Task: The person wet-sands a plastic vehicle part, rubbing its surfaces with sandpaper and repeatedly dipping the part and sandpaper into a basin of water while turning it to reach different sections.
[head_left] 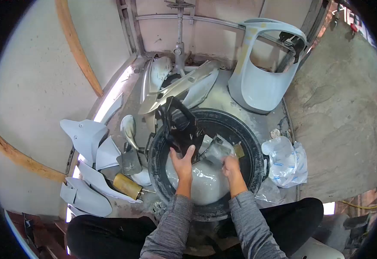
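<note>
In front of me stands a round black tub (249,129) of cloudy grey water (205,183). My left hand (182,165) grips the lower end of a black plastic part (182,127), which tilts up over the tub's far left rim. My right hand (231,167) is closed on the edge of a thin grey sheet (218,152), whose material I cannot make out. That sheet lies just right of the black part, over the water. A small yellowish piece (239,150) shows near the tub's inner right wall.
White plastic panels (85,134) lie on the left, near a mirror (128,126) and a yellow-brown cylinder (127,185). Silvery panels (184,88) lean behind the tub. A large white shell (257,86) stands back right. Clear plastic bags (288,162) sit right of the tub.
</note>
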`<state>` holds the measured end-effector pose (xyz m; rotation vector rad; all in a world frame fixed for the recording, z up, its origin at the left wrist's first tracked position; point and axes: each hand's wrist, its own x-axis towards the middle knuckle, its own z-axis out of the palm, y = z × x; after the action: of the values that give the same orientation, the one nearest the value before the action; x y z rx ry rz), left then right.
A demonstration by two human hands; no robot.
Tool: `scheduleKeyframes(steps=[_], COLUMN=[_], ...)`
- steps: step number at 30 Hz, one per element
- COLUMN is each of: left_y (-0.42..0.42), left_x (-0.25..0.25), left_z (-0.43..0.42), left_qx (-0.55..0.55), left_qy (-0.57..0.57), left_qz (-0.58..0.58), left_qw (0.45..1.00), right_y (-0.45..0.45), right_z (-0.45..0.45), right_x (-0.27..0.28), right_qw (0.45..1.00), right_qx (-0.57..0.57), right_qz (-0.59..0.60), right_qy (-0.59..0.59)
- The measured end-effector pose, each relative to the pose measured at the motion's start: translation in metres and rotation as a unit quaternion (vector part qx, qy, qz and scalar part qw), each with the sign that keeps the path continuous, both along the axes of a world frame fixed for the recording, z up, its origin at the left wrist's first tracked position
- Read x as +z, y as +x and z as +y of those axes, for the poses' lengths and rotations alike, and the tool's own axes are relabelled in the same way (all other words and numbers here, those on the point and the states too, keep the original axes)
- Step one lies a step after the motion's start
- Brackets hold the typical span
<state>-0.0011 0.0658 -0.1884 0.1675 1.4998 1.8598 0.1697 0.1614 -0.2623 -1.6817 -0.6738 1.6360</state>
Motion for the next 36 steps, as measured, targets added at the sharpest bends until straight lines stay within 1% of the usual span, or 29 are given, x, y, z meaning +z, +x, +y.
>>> scheduleKeyframes(steps=[1, 3, 5, 6, 7, 8, 9, 10, 11, 13, 14, 15, 17, 18, 19, 20, 21, 22, 23, 25, 26, 27, 28, 29, 30, 31, 32, 34, 36], left_y=[0.003, 0.005, 0.004, 0.003, 0.004, 0.007, 0.01, 0.015, 0.016, 0.015, 0.015, 0.014, 0.016, 0.02, 0.018, 0.011, 0.007, 0.011, 0.008, -0.005, -0.005, -0.008, -0.01, -0.012, -0.008, -0.007, -0.006, 0.001, 0.01], left_x=[-0.002, -0.011, -0.02, -0.028, -0.038, -0.039, -0.025, -0.011, -0.008, -0.006, -0.009, -0.007, -0.004, -0.001, -0.01, -0.025, -0.024, -0.02, -0.021, -0.03, -0.034, -0.041, -0.051, -0.056, -0.04, -0.041, -0.042, -0.035, -0.012], left_z=[-0.001, -0.001, -0.007, -0.004, -0.005, -0.005, -0.004, -0.006, -0.006, -0.007, -0.004, -0.001, 0.003, 0.004, 0.006, 0.007, 0.011, 0.014, 0.016, 0.018, 0.021, 0.025, 0.026, 0.027, 0.026, 0.026, 0.025, 0.024, 0.021], left_qx=[-0.024, -0.034, -0.081, -0.07, -0.068, -0.044, -0.02, 0.009, 0.009, -0.006, -0.016, -0.017, -0.029, -0.019, -0.02, -0.05, -0.078, -0.062, -0.063, -0.047, -0.068, -0.066, -0.102, -0.137, -0.123, -0.122, -0.111, -0.1, -0.036], left_qy=[-0.02, -0.032, -0.047, -0.044, -0.043, -0.023, -0.001, -0.073, -0.072, 0.008, 0.024, 0.026, -0.003, -0.024, -0.027, 0.038, 0.106, 0.121, 0.121, -0.001, 0.02, 0.02, 0.019, 0.019, 0.064, 0.062, 0.073, 0.084, 0.093], left_qz=[0.01, 0.026, 0.035, 0.032, 0.033, -0.012, -0.056, -0.076, -0.073, -0.15, -0.124, -0.124, -0.203, -0.177, -0.182, -0.207, -0.23, -0.21, -0.21, -0.169, -0.106, -0.106, -0.059, -0.012, -0.092, -0.091, -0.091, -0.091, -0.105], left_qw=[0.999, 0.999, 0.995, 0.996, 0.996, 0.999, 0.998, 0.994, 0.995, 0.989, 0.992, 0.992, 0.979, 0.984, 0.983, 0.976, 0.964, 0.968, 0.968, 0.985, 0.992, 0.992, 0.993, 0.99, 0.986, 0.986, 0.987, 0.987, 0.989], right_y=[-0.011, -0.014, -0.004, 0.005, 0.015, 0.022, 0.027, 0.034, 0.033, 0.024, 0.017, 0.015, 0.01, 0.006, -0.009, -0.013, -0.015, -0.015, -0.01, 0.01, 0.018, 0.026, 0.032, 0.037, 0.042, 0.037, 0.039, 0.041, 0.042], right_z=[-0.009, -0.01, -0.001, -0.007, -0.011, -0.015, -0.02, -0.025, -0.032, -0.038, -0.04, -0.034, -0.027, -0.027, -0.036, -0.037, -0.035, -0.034, -0.033, -0.032, -0.032, -0.033, -0.036, -0.038, -0.04, -0.043, -0.05, -0.053, -0.05], right_x=[0.039, 0.046, -0.006, -0.023, -0.039, -0.053, -0.059, -0.065, -0.057, -0.023, -0.005, -0.005, 0.006, 0.018, 0.051, 0.066, 0.076, 0.081, 0.077, 0.048, 0.035, 0.019, -0.001, -0.032, -0.068, -0.07, -0.071, -0.078, -0.082], right_qw=[0.998, 0.99, 0.993, 0.993, 0.996, 0.994, 0.988, 0.979, 0.973, 0.97, 0.974, 0.986, 0.998, 0.998, 0.996, 0.996, 0.992, 0.984, 0.984, 0.992, 0.992, 0.997, 0.994, 0.994, 0.992, 0.984, 0.979, 0.97, 0.965], right_qx=[0.028, 0.055, -0.045, -0.01, -0.013, -0.037, -0.073, -0.113, -0.15, -0.184, -0.184, -0.117, -0.005, 0.039, -0.005, -0.008, 0.038, 0.083, 0.082, 0.08, 0.082, 0.061, 0.039, 0.04, -0.022, -0.084, -0.105, -0.146, -0.165], right_qz=[0.027, 0.054, -0.01, -0.008, -0.055, -0.099, -0.126, -0.133, -0.123, -0.084, -0.061, -0.07, -0.057, -0.032, 0.035, 0.031, 0.077, 0.123, 0.122, 0.003, 0.002, -0.045, -0.093, -0.093, -0.1, -0.107, -0.075, -0.081, -0.09], right_qy=[0.058, 0.118, 0.105, 0.12, 0.073, 0.005, -0.055, -0.102, -0.127, -0.132, -0.119, -0.095, -0.016, 0.035, 0.084, 0.082, 0.091, 0.1, 0.101, 0.094, 0.094, 0.027, -0.042, -0.044, -0.079, -0.112, -0.155, -0.177, -0.185])
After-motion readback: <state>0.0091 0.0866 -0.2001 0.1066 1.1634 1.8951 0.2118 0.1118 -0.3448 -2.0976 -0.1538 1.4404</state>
